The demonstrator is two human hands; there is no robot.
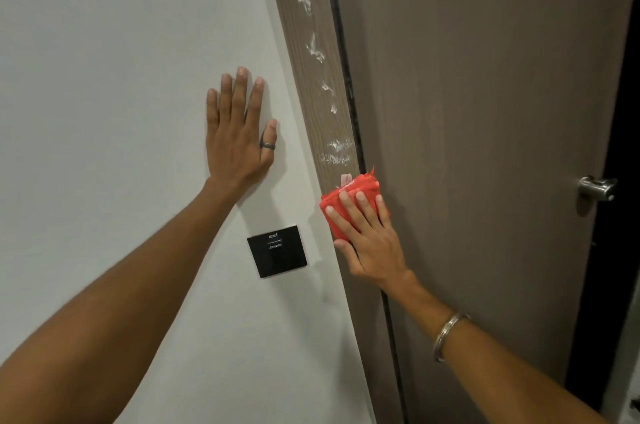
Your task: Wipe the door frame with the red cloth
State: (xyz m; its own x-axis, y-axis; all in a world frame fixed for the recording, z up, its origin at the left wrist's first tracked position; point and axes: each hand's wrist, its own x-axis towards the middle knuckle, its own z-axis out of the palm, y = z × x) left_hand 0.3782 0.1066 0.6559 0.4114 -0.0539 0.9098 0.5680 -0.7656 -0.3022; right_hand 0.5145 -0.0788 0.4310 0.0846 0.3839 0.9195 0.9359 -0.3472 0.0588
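A wood-grain door frame (311, 77) runs from the top centre down to the right, with white smears along its upper part. My right hand (370, 240) lies flat on a folded red cloth (360, 188) and presses it against the frame, just below the lowest smear. The cloth's top edge sticks out beyond my fingertips. My left hand (235, 136) rests flat on the white wall (104, 77) to the left of the frame, fingers spread, holding nothing.
A brown door (485, 111) stands right of the frame, with a metal handle (597, 186) at its right edge. A black square panel (277, 250) is mounted on the wall below my left hand.
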